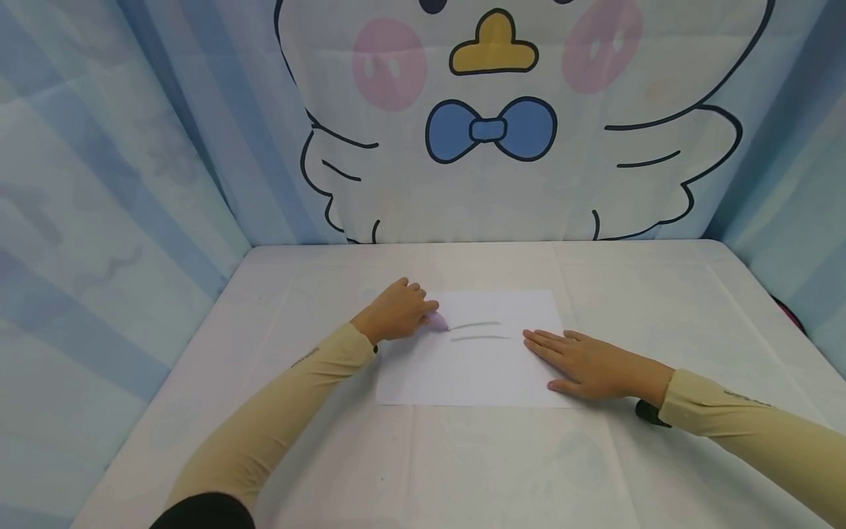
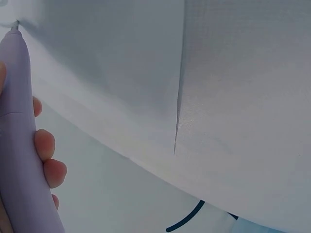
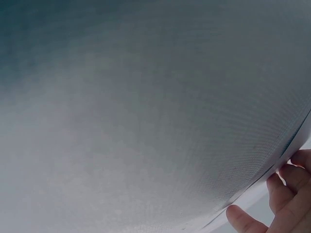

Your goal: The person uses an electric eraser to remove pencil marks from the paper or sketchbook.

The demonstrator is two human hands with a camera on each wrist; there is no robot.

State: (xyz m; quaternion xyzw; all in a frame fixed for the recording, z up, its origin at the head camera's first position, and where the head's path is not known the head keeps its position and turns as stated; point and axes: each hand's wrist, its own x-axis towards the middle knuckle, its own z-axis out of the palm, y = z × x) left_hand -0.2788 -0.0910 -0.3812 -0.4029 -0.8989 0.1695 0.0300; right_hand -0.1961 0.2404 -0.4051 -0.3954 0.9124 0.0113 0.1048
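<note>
A white sheet of paper [image 1: 463, 378] lies on the table, with two thin, nearly parallel grey lines [image 1: 479, 338] across its middle. My left hand [image 1: 395, 312], over the sheet's left side, holds a thick pale-purple pen-shaped tool [image 2: 18, 145]. Its small grey tip points at the paper, at the left end of the upper line in the head view. Fingertips [image 2: 45, 144] curl round the tool's body in the left wrist view. My right hand [image 1: 588, 365] lies flat with fingers spread on the sheet's right edge. In the right wrist view only its fingers [image 3: 284, 194] show, at the lower right corner.
A pale cloth covers the table [image 1: 502, 470] under the sheet. Behind its far edge hangs a curtain [image 1: 489, 198] with a cartoon figure and a blue bow tie. More blue and white curtains [image 1: 86, 242] close off both sides.
</note>
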